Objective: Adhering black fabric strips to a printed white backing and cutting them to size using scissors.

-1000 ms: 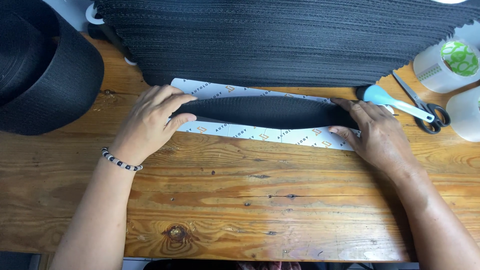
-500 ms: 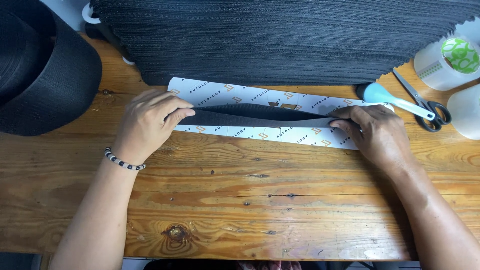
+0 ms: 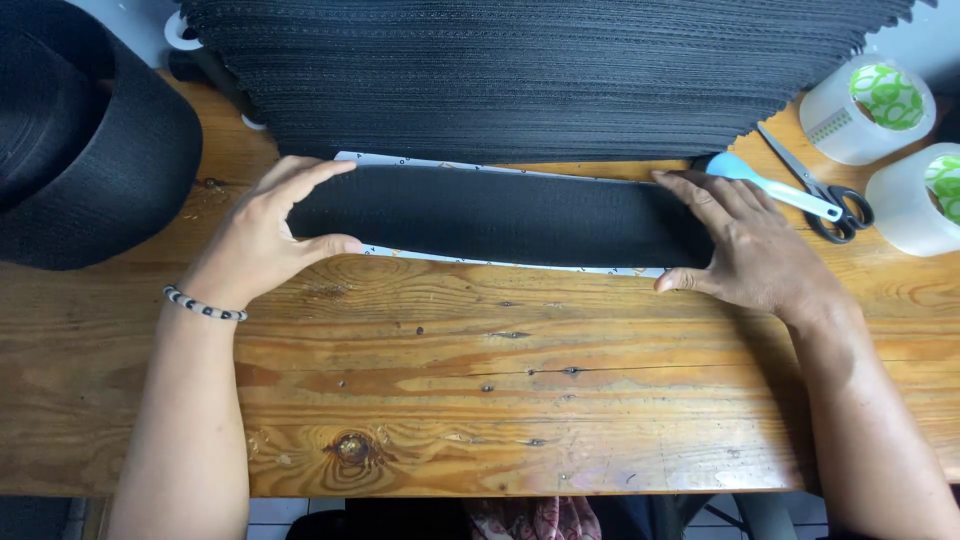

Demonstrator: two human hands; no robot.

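Since a moment ago the black strip has spread from a narrow fold into a wide flat band, and it now covers nearly all of the white patterned paper beneath it; only thin white edges show along the top and bottom. We hold the band at both ends. Our left hand cups the left end with the fingers spread wide, thumb along the lower edge and forefinger along the upper one, which seems meant to keep the width flat. Our right hand does the same at the right end, fingers fanned out over the top corner and thumb at the bottom edge. Neither hand grips; both press and frame. The band lies on the wooden table, just in front of a tall stack of black strips. Scissors and two tape rolls sit near our right hand, within reach. A large black webbing roll rests at far left.
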